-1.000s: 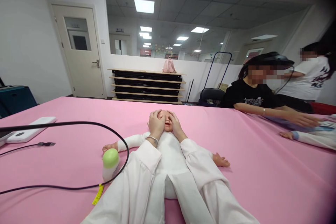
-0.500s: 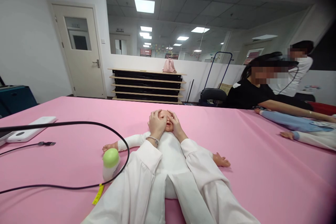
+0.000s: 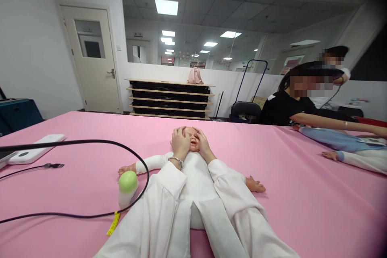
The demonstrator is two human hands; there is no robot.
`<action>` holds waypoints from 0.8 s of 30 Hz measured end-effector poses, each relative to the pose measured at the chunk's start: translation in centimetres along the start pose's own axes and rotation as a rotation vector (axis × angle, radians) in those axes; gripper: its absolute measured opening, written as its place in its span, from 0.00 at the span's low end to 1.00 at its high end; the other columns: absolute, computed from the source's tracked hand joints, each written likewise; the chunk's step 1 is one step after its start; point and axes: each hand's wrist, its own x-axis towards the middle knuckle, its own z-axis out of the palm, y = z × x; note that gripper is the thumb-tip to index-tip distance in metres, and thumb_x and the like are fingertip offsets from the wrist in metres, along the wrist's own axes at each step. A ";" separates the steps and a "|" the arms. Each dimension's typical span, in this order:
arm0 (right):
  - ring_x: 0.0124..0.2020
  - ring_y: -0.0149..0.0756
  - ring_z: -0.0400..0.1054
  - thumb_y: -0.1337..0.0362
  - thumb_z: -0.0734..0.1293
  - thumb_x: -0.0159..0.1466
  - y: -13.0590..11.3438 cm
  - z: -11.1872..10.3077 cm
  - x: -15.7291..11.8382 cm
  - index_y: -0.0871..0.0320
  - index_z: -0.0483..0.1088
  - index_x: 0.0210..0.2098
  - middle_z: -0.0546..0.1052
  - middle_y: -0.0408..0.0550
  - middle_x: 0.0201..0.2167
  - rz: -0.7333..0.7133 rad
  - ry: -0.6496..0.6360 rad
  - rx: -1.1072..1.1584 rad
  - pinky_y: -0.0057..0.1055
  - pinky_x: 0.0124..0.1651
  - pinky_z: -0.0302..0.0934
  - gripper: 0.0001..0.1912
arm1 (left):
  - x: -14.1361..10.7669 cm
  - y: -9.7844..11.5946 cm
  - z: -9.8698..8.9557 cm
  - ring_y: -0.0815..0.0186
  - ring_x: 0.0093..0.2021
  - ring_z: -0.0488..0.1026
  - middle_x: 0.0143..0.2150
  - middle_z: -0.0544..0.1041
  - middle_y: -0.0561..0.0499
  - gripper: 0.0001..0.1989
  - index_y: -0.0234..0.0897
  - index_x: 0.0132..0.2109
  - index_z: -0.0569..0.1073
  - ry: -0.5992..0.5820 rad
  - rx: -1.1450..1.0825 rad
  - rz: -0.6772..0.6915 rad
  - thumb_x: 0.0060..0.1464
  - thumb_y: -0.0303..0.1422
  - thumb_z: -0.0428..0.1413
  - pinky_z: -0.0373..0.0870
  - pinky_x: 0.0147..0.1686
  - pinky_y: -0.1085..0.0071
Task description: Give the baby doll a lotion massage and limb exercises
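Observation:
My left hand (image 3: 180, 143), with a silver bracelet (image 3: 175, 161) at its wrist, and my right hand (image 3: 203, 146) both rest on the head of a baby doll (image 3: 196, 173). Their fingers cover the forehead and eyes, and the open mouth shows between them. The doll lies on its back in a white bodysuit, arms spread, on a pink tablecloth (image 3: 272, 193). My white sleeves (image 3: 169, 193) lie over its chest. Left of the doll stands a small white bottle with a green cap (image 3: 127, 182).
A black cable (image 3: 90, 142) loops across the cloth near a white power bank (image 3: 34, 149). At the right, a co-worker in a black shirt (image 3: 284, 109) reaches over a second doll (image 3: 353, 155). Another person (image 3: 332, 56) stands behind. A low black-and-wood shelf (image 3: 169, 98) stands at the back.
My hands and the doll have not moved. The co-worker's arm lies further right, and the person behind has moved left, further back.

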 end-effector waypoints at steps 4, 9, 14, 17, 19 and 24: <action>0.51 0.41 0.62 0.57 0.65 0.49 -0.2 -0.1 -0.4 0.55 0.69 0.40 0.71 0.48 0.45 -0.040 -0.035 -0.008 0.38 0.56 0.53 0.19 | -0.1 0.1 -0.1 0.60 0.53 0.64 0.52 0.68 0.51 0.18 0.48 0.48 0.68 -0.008 0.011 0.016 0.48 0.39 0.54 0.62 0.51 0.63; 0.49 0.41 0.63 0.56 0.63 0.49 0.3 0.0 0.2 0.55 0.70 0.37 0.72 0.47 0.43 0.001 0.000 -0.011 0.38 0.55 0.54 0.17 | -0.1 0.1 -0.1 0.60 0.53 0.63 0.52 0.68 0.50 0.15 0.47 0.48 0.68 -0.014 -0.016 -0.005 0.52 0.36 0.50 0.61 0.51 0.61; 0.50 0.38 0.63 0.61 0.59 0.48 0.8 -0.1 0.8 0.54 0.72 0.35 0.73 0.45 0.42 0.024 0.033 0.001 0.37 0.57 0.53 0.17 | 0.0 0.0 0.0 0.61 0.54 0.63 0.53 0.68 0.50 0.17 0.46 0.48 0.70 -0.003 -0.044 -0.019 0.55 0.28 0.43 0.60 0.52 0.61; 0.50 0.37 0.63 0.63 0.58 0.47 1.0 -0.1 0.9 0.54 0.73 0.35 0.74 0.43 0.43 0.050 0.048 0.011 0.37 0.57 0.54 0.19 | 0.1 -0.2 0.0 0.62 0.54 0.63 0.53 0.69 0.51 0.19 0.45 0.48 0.70 0.005 -0.074 -0.018 0.54 0.26 0.42 0.60 0.53 0.63; 0.50 0.37 0.64 0.63 0.57 0.47 1.2 -0.1 1.0 0.53 0.73 0.35 0.74 0.43 0.43 0.066 0.058 0.015 0.37 0.56 0.54 0.19 | 0.2 -0.4 0.1 0.63 0.55 0.64 0.53 0.69 0.51 0.19 0.44 0.49 0.70 0.020 -0.097 -0.023 0.54 0.26 0.42 0.59 0.54 0.64; 0.49 0.37 0.64 0.61 0.58 0.48 1.9 0.1 1.2 0.54 0.72 0.37 0.74 0.43 0.44 0.100 0.091 0.007 0.36 0.55 0.56 0.19 | 0.6 -1.7 0.7 0.66 0.54 0.65 0.54 0.69 0.50 0.19 0.39 0.50 0.68 0.056 -0.153 -0.013 0.54 0.25 0.41 0.60 0.53 0.70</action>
